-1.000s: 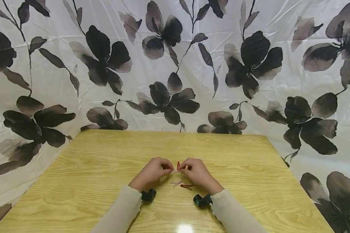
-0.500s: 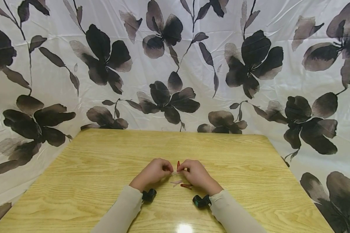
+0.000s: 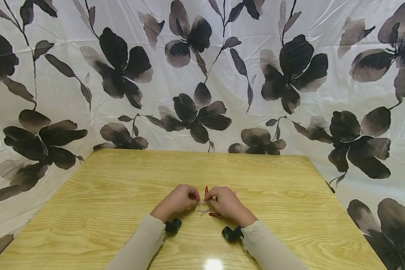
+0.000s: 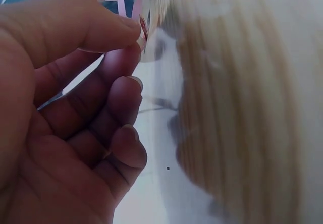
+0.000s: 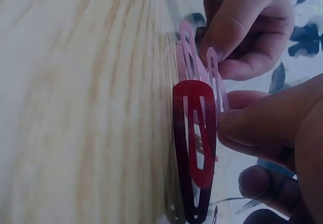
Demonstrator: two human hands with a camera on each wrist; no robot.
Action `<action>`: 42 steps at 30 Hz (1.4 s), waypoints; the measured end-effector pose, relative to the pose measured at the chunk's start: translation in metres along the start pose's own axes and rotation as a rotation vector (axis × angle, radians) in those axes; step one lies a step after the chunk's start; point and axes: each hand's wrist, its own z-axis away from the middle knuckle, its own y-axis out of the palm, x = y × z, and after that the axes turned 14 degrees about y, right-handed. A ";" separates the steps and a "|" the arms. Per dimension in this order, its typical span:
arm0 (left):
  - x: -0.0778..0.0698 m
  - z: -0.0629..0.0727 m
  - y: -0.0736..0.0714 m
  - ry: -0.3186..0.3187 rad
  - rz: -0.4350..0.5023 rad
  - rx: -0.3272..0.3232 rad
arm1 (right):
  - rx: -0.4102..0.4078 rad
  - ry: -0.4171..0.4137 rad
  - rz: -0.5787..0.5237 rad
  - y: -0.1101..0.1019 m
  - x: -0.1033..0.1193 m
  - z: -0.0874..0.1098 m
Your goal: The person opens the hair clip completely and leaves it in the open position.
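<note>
In the head view, my left hand and right hand face each other low over the table. Between their fingertips lies a pink snap hair clip; the right thumb and finger pinch one end, the left thumb and finger the other. The left wrist view shows the left thumb and index finger pressed together, the other fingers curled. Just nearer the body rest another pink hair clip and a red hair clip, the latter partly covered by the right hand.
Another red hair clip lies beyond the fingertips. A small pink tip shows past the right hand. The wooden table meets a floral cloth backdrop. Black wrist cameras sit below both hands.
Both hands have shifted slightly toward the body with the pink hair clip between them. The right hand now covers more of the near red clip, and a pink tip shows beyond it.
</note>
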 end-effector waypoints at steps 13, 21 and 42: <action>-0.003 0.000 0.001 0.000 -0.036 0.021 | 0.008 -0.042 0.030 0.003 0.000 0.000; -0.003 0.000 0.001 0.002 -0.046 0.030 | 0.015 -0.039 0.036 0.002 0.002 0.000; -0.002 0.000 -0.001 0.008 -0.059 0.025 | 0.020 0.025 -0.002 0.000 0.002 0.001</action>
